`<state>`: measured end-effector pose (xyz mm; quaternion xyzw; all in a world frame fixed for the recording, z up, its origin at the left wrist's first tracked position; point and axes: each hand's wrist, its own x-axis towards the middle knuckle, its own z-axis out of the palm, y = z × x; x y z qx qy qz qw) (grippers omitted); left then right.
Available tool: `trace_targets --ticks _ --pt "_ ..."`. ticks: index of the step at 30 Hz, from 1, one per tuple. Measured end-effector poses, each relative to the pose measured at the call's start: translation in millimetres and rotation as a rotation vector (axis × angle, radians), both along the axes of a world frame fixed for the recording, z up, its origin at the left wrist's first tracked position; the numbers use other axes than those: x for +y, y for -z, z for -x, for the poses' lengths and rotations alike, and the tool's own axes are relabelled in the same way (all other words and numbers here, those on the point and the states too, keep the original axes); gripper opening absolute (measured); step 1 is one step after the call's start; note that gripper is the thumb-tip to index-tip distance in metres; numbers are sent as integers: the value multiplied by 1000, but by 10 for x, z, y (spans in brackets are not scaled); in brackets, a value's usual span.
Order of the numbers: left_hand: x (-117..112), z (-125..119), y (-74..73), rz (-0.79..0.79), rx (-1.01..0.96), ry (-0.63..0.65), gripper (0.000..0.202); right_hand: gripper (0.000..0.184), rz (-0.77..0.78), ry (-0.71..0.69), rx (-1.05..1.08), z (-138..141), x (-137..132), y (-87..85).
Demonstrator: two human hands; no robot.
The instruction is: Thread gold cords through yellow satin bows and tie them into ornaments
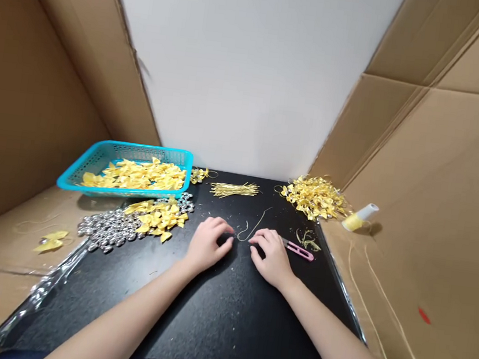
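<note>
My left hand [210,244] rests on the black tabletop, fingers curved and apart, with nothing in it. Facing it, my right hand [271,258] also lies with bent, spread fingers and holds nothing visible. A loose, curled length of gold cord [255,226] lies between them, close to the right fingertips; I cannot tell if they touch it. Just right of the right hand are pink-handled snips [301,251], their blade end partly hidden by the hand. Further back lies a bundle of gold cord pieces [233,189].
At the left, a turquoise basket [122,192] holds yellow bows. Silver beads [111,229] and more yellow bows [160,217] are heaped before it. A pile of finished-looking bows [313,197], cord scraps [308,240] and a thread spool [359,217] are at right. Cardboard walls [433,197] flank the table.
</note>
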<state>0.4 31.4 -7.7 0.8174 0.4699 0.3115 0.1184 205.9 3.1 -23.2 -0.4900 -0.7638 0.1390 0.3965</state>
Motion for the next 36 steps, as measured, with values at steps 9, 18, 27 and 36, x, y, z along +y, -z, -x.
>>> trace_targets --ticks 9,18,27,36 --pt "-20 -47 164 19 379 277 57 30 49 6 -400 -15 4 40" --pt "32 5 112 -62 447 -270 55 21 36 0 -364 -114 30 24" --pt "66 -44 154 -36 275 238 18 6 33 -36 -308 -158 73 51" --pt "122 -96 178 85 77 251 10 10 89 -54 -379 -31 129 -24"
